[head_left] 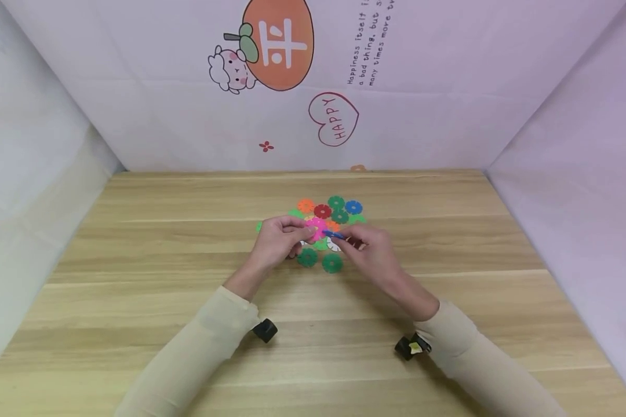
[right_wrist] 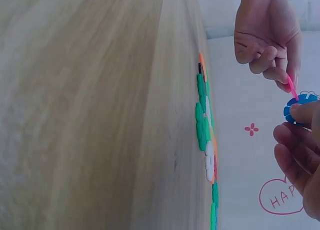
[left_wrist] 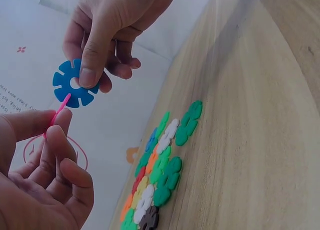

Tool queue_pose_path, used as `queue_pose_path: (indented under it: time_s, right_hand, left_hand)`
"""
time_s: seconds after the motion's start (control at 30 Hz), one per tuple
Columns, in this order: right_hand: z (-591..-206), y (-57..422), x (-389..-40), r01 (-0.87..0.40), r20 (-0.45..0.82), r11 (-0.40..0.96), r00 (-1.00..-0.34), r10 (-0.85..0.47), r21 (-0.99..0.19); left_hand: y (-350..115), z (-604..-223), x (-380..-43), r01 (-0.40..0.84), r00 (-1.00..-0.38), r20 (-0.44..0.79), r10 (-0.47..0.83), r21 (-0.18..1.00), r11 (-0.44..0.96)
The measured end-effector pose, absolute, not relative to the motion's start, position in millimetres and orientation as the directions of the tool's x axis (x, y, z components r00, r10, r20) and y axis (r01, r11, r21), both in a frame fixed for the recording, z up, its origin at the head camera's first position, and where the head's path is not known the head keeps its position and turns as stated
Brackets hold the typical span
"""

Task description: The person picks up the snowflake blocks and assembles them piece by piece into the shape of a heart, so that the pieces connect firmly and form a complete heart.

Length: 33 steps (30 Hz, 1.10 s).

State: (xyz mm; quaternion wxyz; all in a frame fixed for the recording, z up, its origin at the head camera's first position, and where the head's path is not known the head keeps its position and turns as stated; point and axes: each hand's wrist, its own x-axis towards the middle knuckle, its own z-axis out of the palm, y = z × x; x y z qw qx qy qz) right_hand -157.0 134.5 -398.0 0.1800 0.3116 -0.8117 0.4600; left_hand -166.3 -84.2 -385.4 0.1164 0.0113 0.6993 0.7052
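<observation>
Between the thumb and fingers of my left hand (head_left: 277, 243) is a pink notched plastic disc (head_left: 317, 229), held above the table. My right hand (head_left: 371, 250) pinches a blue notched disc (left_wrist: 64, 80) of the same kind, its thumb flat over the disc near the centre hole. In the left wrist view the pink disc stands edge-on, and its rim meets the edge of the blue disc at a notch. The two discs sit at right angles to each other. Below the hands, loose notched discs in several colours lie flat, among them a green disc (head_left: 332, 263) nearest me.
The discs lie in a loose cluster on the wood-grain table (head_left: 313, 359), with an orange disc (head_left: 306, 205), a red disc (head_left: 322, 211) and another blue disc (head_left: 353, 207) at its far side. A printed white cloth (head_left: 422, 116) hangs behind the table.
</observation>
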Motion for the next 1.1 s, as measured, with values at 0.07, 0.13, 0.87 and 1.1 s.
queue_pose_path:
  time_s: [0.07,0.13,0.87,1.1]
  right_hand:
    - [-398,134,-157,-0.688,0.593,0.364,-0.726,-0.350,-0.627]
    - [-398,134,-158,-0.701,0.599,0.353,-0.713,-0.364,-0.620]
    - [-397,127,-155,-0.562,0.482,0.280,-0.820,-0.307,-0.778]
    - [-367,116,-137,-0.472,0.392,0.305,-0.874,-0.289,-0.827]
  left_hand:
    - [-85,-385,-166,-0.153,-0.971,-0.152,0.182,0.988,0.010]
    - [-86,-384,-165,-0.155,-0.970,-0.155,0.186,0.988,0.016]
    - [-89,-368,-172,-0.305,-0.919,-0.307,0.246,0.951,0.047]
    - [-87,-370,-173,-0.322,-0.917,-0.311,0.249,0.947,0.000]
